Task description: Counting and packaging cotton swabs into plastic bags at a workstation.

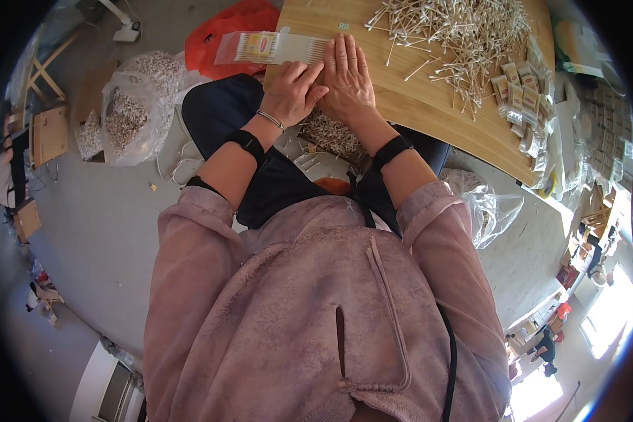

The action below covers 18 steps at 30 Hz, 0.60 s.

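Observation:
A long clear plastic sleeve (288, 48) lies across the near left edge of the wooden table, with rows of cotton swabs and a yellow-and-red label (264, 45) inside. My right hand (348, 81) lies flat at the sleeve's right end, its fingers stretched out side by side over the swabs. Just left of it, my left hand (293, 95) has its fingers bent and its thumb toward my right hand. The left fingertips meet the right hand near the sleeve's lower edge. Whether they pinch anything is hidden.
A big heap of loose cotton swabs (464, 35) covers the table's (429, 119) far right. Small filled packs (520, 91) are stacked at its right edge. A red bag (225, 32) and a clear sack of swabs (137, 112) are at left. More swabs (330, 133) lie below my hands.

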{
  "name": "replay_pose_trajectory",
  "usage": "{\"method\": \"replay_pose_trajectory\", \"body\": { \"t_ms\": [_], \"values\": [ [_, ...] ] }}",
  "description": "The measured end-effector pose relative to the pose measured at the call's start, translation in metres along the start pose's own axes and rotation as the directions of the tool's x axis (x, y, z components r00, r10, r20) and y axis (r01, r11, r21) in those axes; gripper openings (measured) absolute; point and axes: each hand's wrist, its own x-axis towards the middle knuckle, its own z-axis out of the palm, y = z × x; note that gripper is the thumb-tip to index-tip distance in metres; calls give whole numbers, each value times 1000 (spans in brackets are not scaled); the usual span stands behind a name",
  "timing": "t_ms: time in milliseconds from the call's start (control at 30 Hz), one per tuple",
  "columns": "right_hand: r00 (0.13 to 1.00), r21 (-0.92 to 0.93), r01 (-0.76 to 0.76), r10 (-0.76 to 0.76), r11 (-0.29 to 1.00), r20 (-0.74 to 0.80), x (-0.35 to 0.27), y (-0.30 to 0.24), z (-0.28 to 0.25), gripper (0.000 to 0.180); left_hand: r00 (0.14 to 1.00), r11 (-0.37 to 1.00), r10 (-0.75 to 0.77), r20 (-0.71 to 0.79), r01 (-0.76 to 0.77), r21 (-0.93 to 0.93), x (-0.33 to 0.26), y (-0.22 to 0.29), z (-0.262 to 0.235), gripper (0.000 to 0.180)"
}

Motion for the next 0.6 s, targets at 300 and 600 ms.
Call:
{"method": "replay_pose_trajectory", "body": {
  "t_ms": [300,600],
  "values": [
    [999,43,0,2,999,-38,0,2,2,86,999,999,42,2,-42,27,-3,2,2,40],
    [999,56,-11,13,998,-38,1,1,3,79,997,995,-31,67,24,96,2,8,0,45]
  ]
}}
